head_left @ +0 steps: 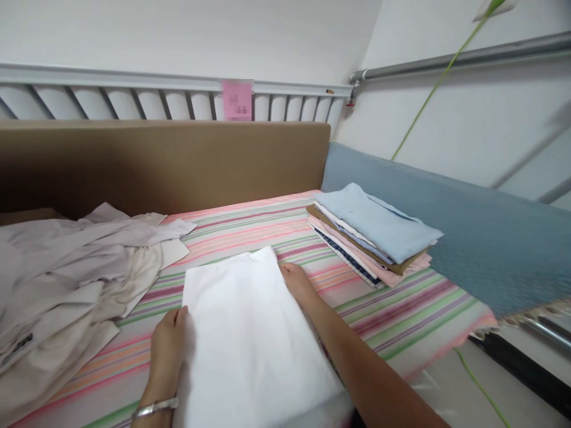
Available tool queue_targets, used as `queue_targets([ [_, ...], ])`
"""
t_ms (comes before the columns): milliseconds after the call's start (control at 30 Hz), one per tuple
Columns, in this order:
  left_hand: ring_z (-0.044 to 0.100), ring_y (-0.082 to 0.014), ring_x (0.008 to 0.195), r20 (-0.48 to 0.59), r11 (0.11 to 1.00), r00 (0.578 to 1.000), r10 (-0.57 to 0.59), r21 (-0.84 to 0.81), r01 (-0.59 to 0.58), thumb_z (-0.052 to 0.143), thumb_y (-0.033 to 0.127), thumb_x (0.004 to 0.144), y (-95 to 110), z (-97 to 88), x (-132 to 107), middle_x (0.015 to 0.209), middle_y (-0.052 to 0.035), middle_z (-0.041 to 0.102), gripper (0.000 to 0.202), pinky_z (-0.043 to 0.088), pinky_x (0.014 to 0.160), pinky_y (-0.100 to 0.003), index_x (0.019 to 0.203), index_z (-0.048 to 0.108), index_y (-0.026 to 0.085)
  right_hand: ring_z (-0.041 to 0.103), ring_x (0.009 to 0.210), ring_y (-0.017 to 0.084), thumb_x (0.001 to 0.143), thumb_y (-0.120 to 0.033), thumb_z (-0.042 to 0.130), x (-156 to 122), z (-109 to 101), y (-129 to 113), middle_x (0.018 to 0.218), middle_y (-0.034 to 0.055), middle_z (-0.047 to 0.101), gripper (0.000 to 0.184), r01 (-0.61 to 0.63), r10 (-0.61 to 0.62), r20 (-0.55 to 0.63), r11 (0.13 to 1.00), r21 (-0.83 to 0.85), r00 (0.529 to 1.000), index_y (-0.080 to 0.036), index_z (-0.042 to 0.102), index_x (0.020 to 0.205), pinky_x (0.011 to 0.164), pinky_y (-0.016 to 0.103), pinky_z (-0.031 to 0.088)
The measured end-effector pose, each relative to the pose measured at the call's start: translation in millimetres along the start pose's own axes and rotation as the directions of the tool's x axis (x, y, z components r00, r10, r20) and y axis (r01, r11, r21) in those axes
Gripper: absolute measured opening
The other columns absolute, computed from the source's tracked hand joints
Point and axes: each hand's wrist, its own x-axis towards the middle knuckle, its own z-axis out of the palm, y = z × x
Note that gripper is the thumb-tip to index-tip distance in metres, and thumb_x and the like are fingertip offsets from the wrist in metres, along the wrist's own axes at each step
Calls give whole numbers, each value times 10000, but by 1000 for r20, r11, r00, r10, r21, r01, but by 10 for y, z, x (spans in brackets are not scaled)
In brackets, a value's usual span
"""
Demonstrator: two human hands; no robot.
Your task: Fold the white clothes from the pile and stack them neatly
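A white folded cloth (250,339) lies lengthwise in front of me on the striped bed cover (256,220). At its left edge, my left hand (169,339) has its fingers closed on the fabric, a metal bracelet around the wrist. My right hand (297,282) grips the opposite edge, nearer the far corner, with the fingertips partly hidden under the cloth. Right of the white cloth sits a stack of folded clothes (375,223), light blue on top, with brown, pink and dark checked layers below.
A loose heap of pale grey and beige clothes (98,255) covers the left side. Behind stands a brown padded board (200,160) before a white radiator (147,98). A blue cushioned side (446,226) borders the right, and a green cord (428,98) hangs there.
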Motion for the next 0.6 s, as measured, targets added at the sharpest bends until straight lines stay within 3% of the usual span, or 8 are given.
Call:
queue_targets([
  [100, 568, -207, 714, -76, 996, 997, 31, 91, -24, 312, 408, 837, 79, -50, -59, 804, -79, 660, 326, 377, 633, -278, 848, 566, 204, 434, 615, 127, 733, -313, 438, 42, -23, -3, 578, -23, 506, 215, 146, -175, -146, 972, -186, 974, -180, 500, 576, 567, 229, 310],
  [167, 564, -213, 687, -95, 988, 995, 23, 154, -8, 291, 418, 845, 89, -58, -74, 785, -83, 658, 338, 364, 606, -281, 858, 559, 212, 446, 636, 134, 746, -324, 421, 56, -46, 5, 613, -13, 532, 223, 171, -229, -197, 947, -272, 953, -182, 511, 599, 588, 235, 318],
  [267, 570, -225, 674, -19, 976, 1000, 5, 218, -1, 292, 417, 844, 39, -25, -53, 775, -95, 657, 334, 358, 592, -286, 825, 554, 211, 470, 616, 144, 743, -360, 453, 47, -67, 30, 574, 3, 544, 260, 50, -83, -146, 975, -215, 986, -177, 516, 568, 580, 245, 344],
  [333, 577, -228, 675, 38, 975, 999, 5, 220, -14, 295, 418, 842, -10, 8, -24, 779, -96, 660, 329, 362, 595, -288, 811, 549, 211, 515, 613, 157, 761, -432, 449, 24, -68, 41, 589, 21, 582, 321, -63, 60, -48, 996, -60, 997, -165, 565, 624, 571, 253, 376],
  [467, 591, -234, 693, 64, 977, 998, -1, 212, -13, 292, 438, 840, -68, 36, 23, 799, -92, 667, 330, 374, 608, -290, 798, 537, 219, 579, 641, 177, 747, -499, 495, -4, -58, 39, 699, 46, 650, 386, -253, 221, 157, 941, 225, 962, -141, 624, 811, 573, 266, 414],
  [533, 597, -236, 707, 67, 976, 998, -7, 219, -8, 290, 435, 842, -69, 35, 31, 816, -94, 671, 330, 378, 612, -291, 799, 535, 219, 565, 626, 166, 737, -429, 530, 20, -65, 48, 682, 30, 642, 302, -178, 163, 106, 973, 149, 981, -144, 625, 770, 562, 251, 395],
  [600, 602, -242, 726, 56, 971, 998, -18, 239, 4, 281, 430, 847, -55, 36, 24, 832, -99, 673, 335, 381, 613, -293, 824, 540, 218, 538, 627, 153, 753, -364, 512, 62, -79, 75, 651, 9, 620, 235, -21, 19, -37, 998, -64, 999, -157, 609, 696, 565, 235, 362],
])
